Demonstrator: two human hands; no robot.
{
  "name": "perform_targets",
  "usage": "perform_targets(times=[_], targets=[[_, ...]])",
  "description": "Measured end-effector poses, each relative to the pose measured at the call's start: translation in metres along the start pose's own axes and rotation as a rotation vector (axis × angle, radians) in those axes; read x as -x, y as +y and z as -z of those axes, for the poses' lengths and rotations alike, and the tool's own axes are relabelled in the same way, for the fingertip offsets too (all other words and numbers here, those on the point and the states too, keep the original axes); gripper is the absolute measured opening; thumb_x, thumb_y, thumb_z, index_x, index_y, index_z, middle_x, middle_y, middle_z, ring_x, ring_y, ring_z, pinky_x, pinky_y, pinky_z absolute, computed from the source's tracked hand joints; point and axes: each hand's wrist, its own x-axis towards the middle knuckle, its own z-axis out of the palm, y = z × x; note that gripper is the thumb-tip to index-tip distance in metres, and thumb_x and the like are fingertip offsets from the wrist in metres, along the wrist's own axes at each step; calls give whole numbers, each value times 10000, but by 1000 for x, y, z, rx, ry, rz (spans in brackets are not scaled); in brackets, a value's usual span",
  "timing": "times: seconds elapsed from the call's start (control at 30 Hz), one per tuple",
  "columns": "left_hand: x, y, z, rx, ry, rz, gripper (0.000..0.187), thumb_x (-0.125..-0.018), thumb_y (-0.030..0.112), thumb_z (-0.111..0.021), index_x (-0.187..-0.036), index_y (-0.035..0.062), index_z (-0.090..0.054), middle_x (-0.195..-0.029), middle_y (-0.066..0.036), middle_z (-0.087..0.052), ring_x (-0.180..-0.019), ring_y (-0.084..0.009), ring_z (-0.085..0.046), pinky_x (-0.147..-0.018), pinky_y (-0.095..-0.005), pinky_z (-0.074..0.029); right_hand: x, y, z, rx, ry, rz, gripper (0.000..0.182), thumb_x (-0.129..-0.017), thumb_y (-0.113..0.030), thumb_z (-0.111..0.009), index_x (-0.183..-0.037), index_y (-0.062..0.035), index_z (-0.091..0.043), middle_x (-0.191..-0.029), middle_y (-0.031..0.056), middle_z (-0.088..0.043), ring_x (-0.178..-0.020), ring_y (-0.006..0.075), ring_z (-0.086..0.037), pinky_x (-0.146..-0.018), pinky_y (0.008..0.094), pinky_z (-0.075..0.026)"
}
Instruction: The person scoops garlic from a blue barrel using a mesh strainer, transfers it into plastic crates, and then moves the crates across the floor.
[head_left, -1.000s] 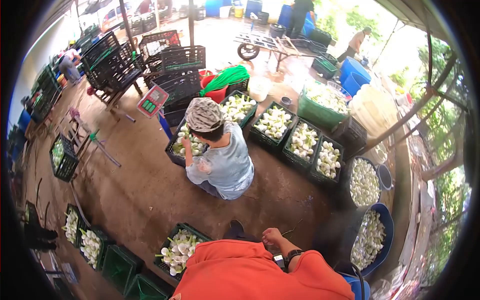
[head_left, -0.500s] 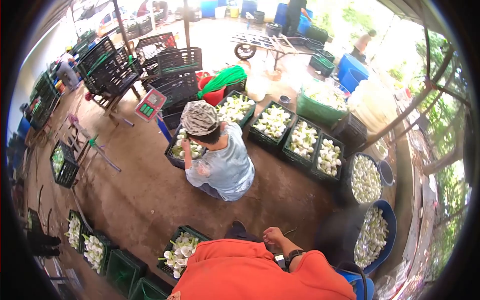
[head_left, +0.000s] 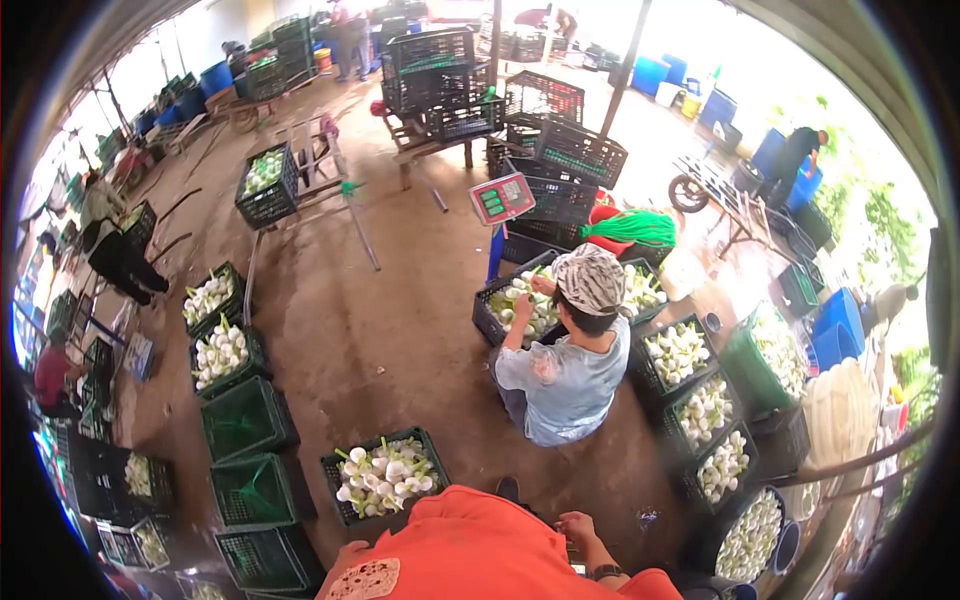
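My right hand (head_left: 576, 526) hangs beside my orange shirt (head_left: 480, 545), its fingers loosely apart and holding nothing. A dark band (head_left: 606, 572) circles that wrist. Only a little of my left hand (head_left: 350, 550) shows past the shirt's left side; its fingers are mostly hidden. Nearest to it is a dark green crate (head_left: 431, 447) heaped with white bulbs (head_left: 385, 473) that have cut green stems. Ahead, a person in a patterned cap (head_left: 590, 280) sits low with both hands in another crate of bulbs (head_left: 533, 308).
Green crates (head_left: 245, 420) line the left, some holding bulbs. Filled crates (head_left: 705, 412) and a round tub of bulbs (head_left: 750, 537) stand on the right. Behind the seated person are a red scale display (head_left: 503, 199), stacked black crates (head_left: 565, 150) and a cart (head_left: 735, 200). Other people work farther off.
My view has swung left, so the seated person and nearby crates appear farther right. More left-side crates and people have come into view. My left hand now partly shows.
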Motion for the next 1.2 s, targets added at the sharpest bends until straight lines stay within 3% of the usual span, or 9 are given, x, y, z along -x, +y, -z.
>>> perform_targets(times=[0.13,0.23,0.3,0.4,0.7,0.8,0.87,0.97,1.2], targets=[[13,-7,-2,17,8,15,353,-676,282,-711,-938,56,-642,-893,-86,-643,-843,-151,-604,-767,-270,-472,-11,-2,0,-28,-16,12,180,-776,35,-498,-943,9,-562,-736,98,-613,-578,145,-566,-478,273,-462],[15,-18,0,563,-95,-289,403,-652,297,-733,-952,47,-635,-906,-86,-642,-867,-154,-603,-789,-266,-464,-17,-7,-2,-31,-64,53,168,-782,33,-490,-935,3,-552,-733,103,-605,-574,150,-567,-472,278,-465],[18,-14,-12,37,70,-12,417,-649,313,-730,-957,50,-632,-921,-88,-640,-873,-171,-604,-792,-270,-465,-21,-9,-5,-54,-68,41,167,-783,35,-486,-933,1,-552,-724,104,-601,-569,151,-567,-463,275,-462],[19,-14,-14,98,62,21,419,-646,318,-730,-951,48,-632,-931,-94,-637,-879,-181,-604,-794,-276,-465,-21,-12,-7,-72,-71,25,174,-782,41,-482,-936,-2,-551,-716,105,-599,-557,152,-569,-440,266,-452],[80,109,26,87,-21,-236,142,-722,87,-623,-821,-6,-581,-739,-76,-611,-668,-140,-596,-585,-272,-490,-28,2,-5,-66,-50,46,148,-774,34,-471,-901,1,-538,-669,124,-585,-518,204,-567,-436,300,-460],[107,192,42,186,13,198,146,-735,57,-602,-866,-1,-578,-723,-70,-594,-611,-132,-578,-525,-259,-479,-31,5,-1,-54,-79,92,163,-762,35,-480,-906,-6,-545,-670,131,-599,-519,212,-575,-423,303,-453],[102,181,37,221,29,194,179,-739,50,-598,-909,1,-574,-733,-70,-594,-616,-133,-578,-525,-255,-476,-24,2,0,-64,-49,97,143,-751,48,-503,-872,61,-580,-711,155,-615,-590,231,-610,-529,306,-505],[94,162,28,265,30,174,249,-739,37,-598,-981,-8,-564,-742,-74,-591,-616,-133,-574,-523,-249,-470,-44,11,6,-104,-107,62,178,-764,20,-462,-921,14,-546,-703,180,-609,-519,238,-577,-389,300,-428],[104,175,26,369,37,238,334,-730,0,-604,-1051,-49,-528,-737,-95,-580,-618,-142,-570,-500,-252,-455,-114,43,23,-48,-129,224,142,-751,43,-485,-851,57,-584,-685,154,-608,-590,222,-605,-514,302,-485]])
